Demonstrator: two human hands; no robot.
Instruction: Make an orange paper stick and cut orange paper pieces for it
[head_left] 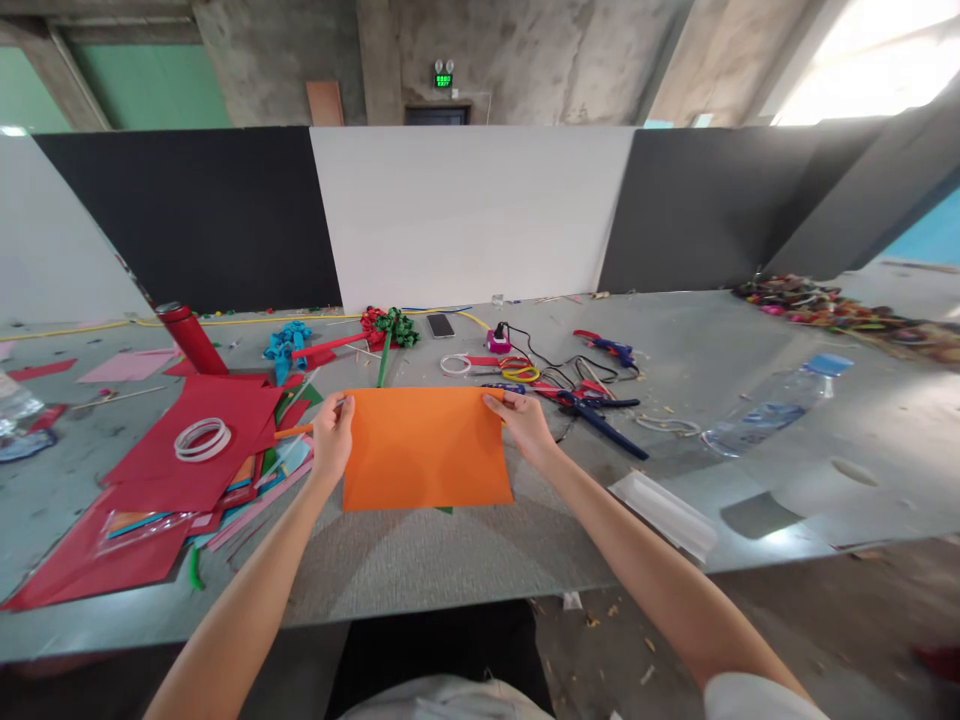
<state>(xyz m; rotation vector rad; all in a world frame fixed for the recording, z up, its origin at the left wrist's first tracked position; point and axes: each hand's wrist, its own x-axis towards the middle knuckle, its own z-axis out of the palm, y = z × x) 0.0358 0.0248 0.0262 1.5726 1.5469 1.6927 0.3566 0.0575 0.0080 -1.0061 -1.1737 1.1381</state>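
An orange sheet of paper (427, 450) is held up over the table, its broad side facing me. My left hand (332, 435) pinches its upper left corner between thumb and fingers. At the upper right corner, my right hand (523, 420) grips the sheet the same way. Just beyond the paper, a green ribbon flower (396, 328) on a green stem and a red ribbon flower (371, 325) lie on the table. Glue guns (600, 415) with dark blue bodies rest to the right of my right hand.
Red paper sheets (217, 405) with white tape rings (202, 440) lie left, near a red flask (191, 338) and blue ribbon (289, 345). A phone (441, 325) and a purple power adapter (498, 340) lie behind. A water bottle (780, 405) and paper roll (825, 490) are right.
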